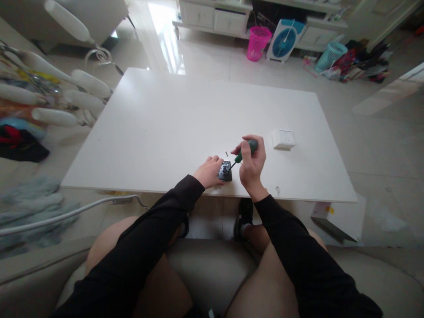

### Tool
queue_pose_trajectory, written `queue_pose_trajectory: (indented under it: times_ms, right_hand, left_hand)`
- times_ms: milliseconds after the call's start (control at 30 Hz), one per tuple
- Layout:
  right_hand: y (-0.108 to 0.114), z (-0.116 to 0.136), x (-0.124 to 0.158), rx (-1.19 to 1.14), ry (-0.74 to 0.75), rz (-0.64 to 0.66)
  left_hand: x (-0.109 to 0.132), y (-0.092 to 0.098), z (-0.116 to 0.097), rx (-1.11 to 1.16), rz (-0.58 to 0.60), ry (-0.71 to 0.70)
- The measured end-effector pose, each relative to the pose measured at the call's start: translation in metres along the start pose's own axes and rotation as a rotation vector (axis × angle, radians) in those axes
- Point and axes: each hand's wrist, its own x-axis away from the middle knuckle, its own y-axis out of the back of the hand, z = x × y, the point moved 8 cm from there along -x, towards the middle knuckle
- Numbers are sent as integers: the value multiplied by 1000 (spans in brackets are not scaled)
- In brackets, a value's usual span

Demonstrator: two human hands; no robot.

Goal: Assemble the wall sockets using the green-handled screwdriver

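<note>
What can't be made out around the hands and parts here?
- Dark block: head view, its left side hidden by the left hand.
- Screwdriver: head view, handle partly covered by the right hand; tip too small to tell whether it sits in a screw.
- Small thin piece beyond the block: head view, too small to identify.
- White socket box: head view, underside faces away; any fine print too small.

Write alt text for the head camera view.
A person's right hand holds a green-handled screwdriver to a small black part held by the left hand at a white table. A white socket sits farther right.
</note>
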Motion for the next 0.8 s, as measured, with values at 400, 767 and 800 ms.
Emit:
queue_pose_trajectory:
  times_ms: [400, 767, 800]
  right_hand:
    - [19, -7, -9, 169, 27, -66]
    - [49, -21, -29, 74, -9, -271]
    - [48, -23, -29, 90, -11, -259]
  left_hand:
    - [-1, -1, 15, 38, 21, -11]
    - [-3, 5, 17, 16, 38, 61]
    - [-3, 6, 17, 20, 23, 66]
